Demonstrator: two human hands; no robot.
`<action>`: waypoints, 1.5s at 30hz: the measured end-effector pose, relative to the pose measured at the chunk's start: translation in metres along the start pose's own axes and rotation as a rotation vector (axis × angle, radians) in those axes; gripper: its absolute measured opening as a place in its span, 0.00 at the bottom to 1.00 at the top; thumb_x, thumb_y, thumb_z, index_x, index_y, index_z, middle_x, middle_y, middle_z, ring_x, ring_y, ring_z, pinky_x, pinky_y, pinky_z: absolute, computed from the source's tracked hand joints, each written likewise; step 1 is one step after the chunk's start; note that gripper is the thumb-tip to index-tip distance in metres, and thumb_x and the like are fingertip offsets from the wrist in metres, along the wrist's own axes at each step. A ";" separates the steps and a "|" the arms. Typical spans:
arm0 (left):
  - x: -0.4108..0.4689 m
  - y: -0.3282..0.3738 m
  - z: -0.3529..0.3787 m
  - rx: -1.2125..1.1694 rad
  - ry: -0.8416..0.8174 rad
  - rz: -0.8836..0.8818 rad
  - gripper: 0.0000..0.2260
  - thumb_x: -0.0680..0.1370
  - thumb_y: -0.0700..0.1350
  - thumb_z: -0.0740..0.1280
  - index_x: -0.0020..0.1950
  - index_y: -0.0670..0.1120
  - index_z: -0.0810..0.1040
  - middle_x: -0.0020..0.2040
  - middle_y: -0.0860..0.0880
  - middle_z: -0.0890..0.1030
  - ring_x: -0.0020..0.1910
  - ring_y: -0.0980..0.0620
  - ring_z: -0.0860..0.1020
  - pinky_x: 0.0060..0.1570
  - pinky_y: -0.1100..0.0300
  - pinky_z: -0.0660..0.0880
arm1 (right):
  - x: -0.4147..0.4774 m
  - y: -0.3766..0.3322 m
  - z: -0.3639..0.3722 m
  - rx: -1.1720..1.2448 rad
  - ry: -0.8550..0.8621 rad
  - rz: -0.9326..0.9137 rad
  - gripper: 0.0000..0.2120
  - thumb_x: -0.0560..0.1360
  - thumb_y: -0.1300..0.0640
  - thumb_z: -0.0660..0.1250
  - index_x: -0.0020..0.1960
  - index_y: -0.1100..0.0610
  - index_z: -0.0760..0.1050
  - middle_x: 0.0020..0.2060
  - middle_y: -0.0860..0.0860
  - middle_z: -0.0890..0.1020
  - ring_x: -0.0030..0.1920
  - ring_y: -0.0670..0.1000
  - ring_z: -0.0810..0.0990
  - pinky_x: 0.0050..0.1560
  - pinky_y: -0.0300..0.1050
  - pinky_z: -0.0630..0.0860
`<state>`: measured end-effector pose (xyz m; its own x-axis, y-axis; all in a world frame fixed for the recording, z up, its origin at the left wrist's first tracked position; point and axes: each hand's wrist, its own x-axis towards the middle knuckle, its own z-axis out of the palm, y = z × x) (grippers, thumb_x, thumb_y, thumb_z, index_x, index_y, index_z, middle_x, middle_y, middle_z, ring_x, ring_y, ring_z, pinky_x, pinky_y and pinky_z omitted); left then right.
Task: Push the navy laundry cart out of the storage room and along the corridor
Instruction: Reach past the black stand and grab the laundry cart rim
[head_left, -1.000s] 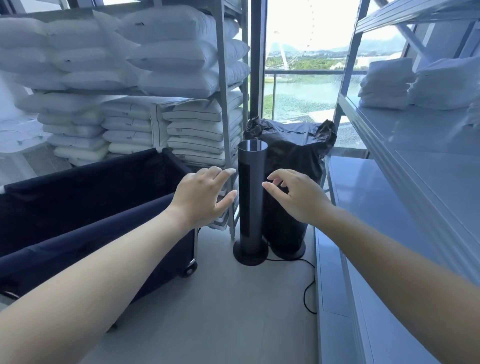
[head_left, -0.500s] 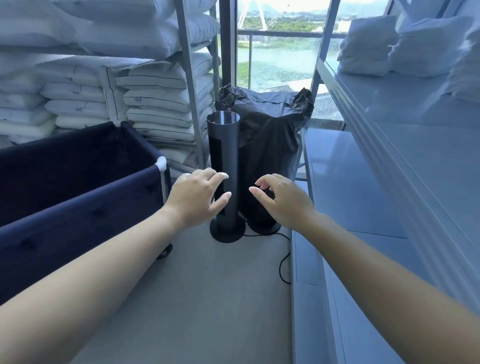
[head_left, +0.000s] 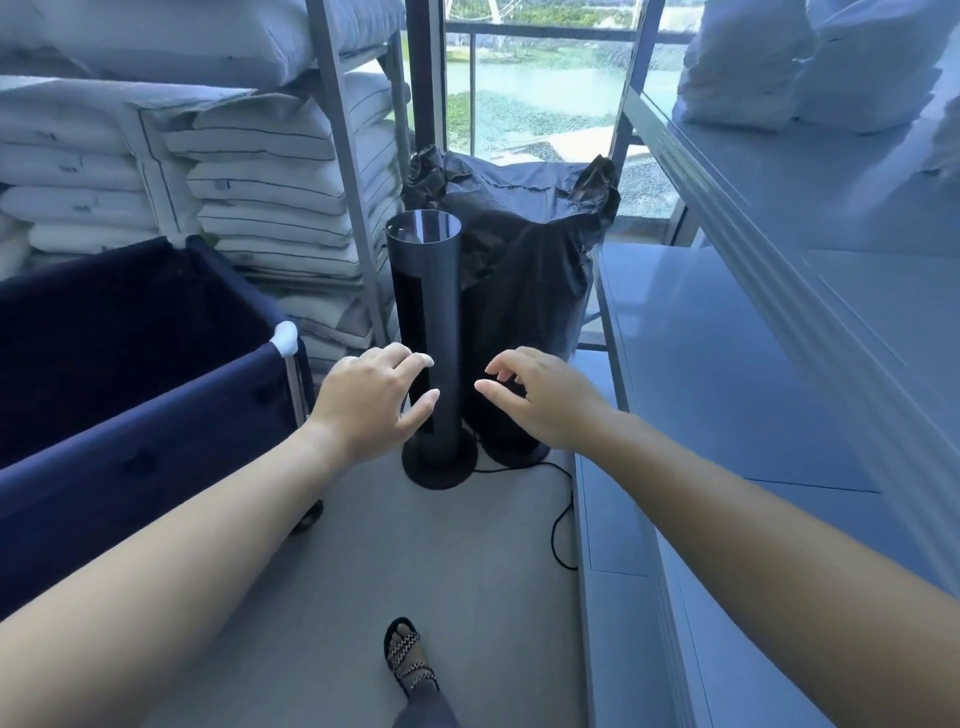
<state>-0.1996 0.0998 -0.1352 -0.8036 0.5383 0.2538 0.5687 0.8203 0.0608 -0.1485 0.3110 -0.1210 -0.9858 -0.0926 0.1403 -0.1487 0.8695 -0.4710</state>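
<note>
The navy laundry cart (head_left: 145, 410) stands at the left, its fabric bin open at the top, a white corner cap on its near right post and a wheel showing below. My left hand (head_left: 371, 400) is stretched out just right of that corner, fingers apart, holding nothing. My right hand (head_left: 540, 397) reaches forward beside it, fingers spread and empty. Both hands hover in front of a tall black tower fan (head_left: 428, 332), on either side of its column, touching neither it nor the cart.
A black bag-covered object (head_left: 524, 270) stands behind the fan, with a cable (head_left: 558, 519) trailing on the floor. Metal shelving with stacked white pillows (head_left: 270, 171) fills the left. Grey shelves (head_left: 753, 364) run along the right. My sandalled foot (head_left: 408, 657) is on the floor.
The view has tilted down and moved closer to the fan; my foot has come into view. Both hands stay open, now lower against the fan column.
</note>
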 end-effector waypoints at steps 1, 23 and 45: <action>0.009 -0.011 0.005 -0.002 -0.001 -0.008 0.22 0.75 0.59 0.55 0.61 0.49 0.74 0.56 0.49 0.79 0.53 0.45 0.78 0.48 0.52 0.72 | 0.015 0.001 0.005 -0.018 -0.009 -0.012 0.18 0.77 0.40 0.58 0.57 0.51 0.73 0.51 0.46 0.77 0.49 0.47 0.74 0.48 0.45 0.72; 0.110 -0.289 0.061 0.059 -0.167 -0.402 0.14 0.78 0.54 0.57 0.59 0.50 0.75 0.54 0.51 0.78 0.50 0.49 0.76 0.50 0.51 0.74 | 0.346 -0.066 0.138 -0.046 -0.347 -0.300 0.19 0.77 0.42 0.59 0.62 0.53 0.71 0.57 0.49 0.76 0.53 0.50 0.74 0.54 0.49 0.74; 0.234 -0.360 0.176 -0.015 -0.317 -0.986 0.15 0.77 0.53 0.60 0.61 0.48 0.70 0.57 0.49 0.76 0.53 0.47 0.76 0.41 0.54 0.70 | 0.596 -0.027 0.245 -0.169 -0.797 -0.788 0.22 0.76 0.47 0.64 0.66 0.53 0.66 0.64 0.52 0.71 0.62 0.53 0.71 0.56 0.50 0.73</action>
<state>-0.6230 -0.0355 -0.2678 -0.9215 -0.3434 -0.1814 -0.3669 0.9229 0.1165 -0.7512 0.1133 -0.2377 -0.3997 -0.8736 -0.2776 -0.7972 0.4808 -0.3650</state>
